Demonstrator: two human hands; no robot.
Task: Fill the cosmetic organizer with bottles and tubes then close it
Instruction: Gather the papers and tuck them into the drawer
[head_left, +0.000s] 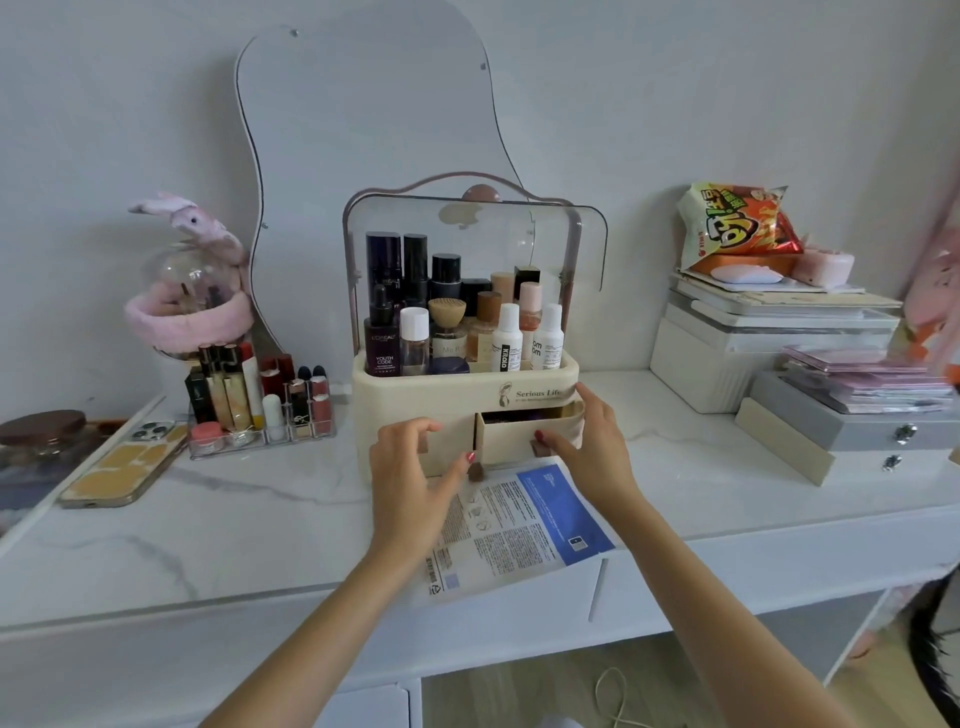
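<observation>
We saw the cream organizer (464, 393) full of bottles (506, 338), clear lid up, right drawer (519, 431) out. Our right hand (587, 441) held that drawer; our left hand (410, 467) was curled loosely, holding nothing.

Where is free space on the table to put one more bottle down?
Bare marble lies on the table between the phone and the leaflet, and between the organizer and the white box. Crowded: the lipstick tray and right-hand stacks.
</observation>
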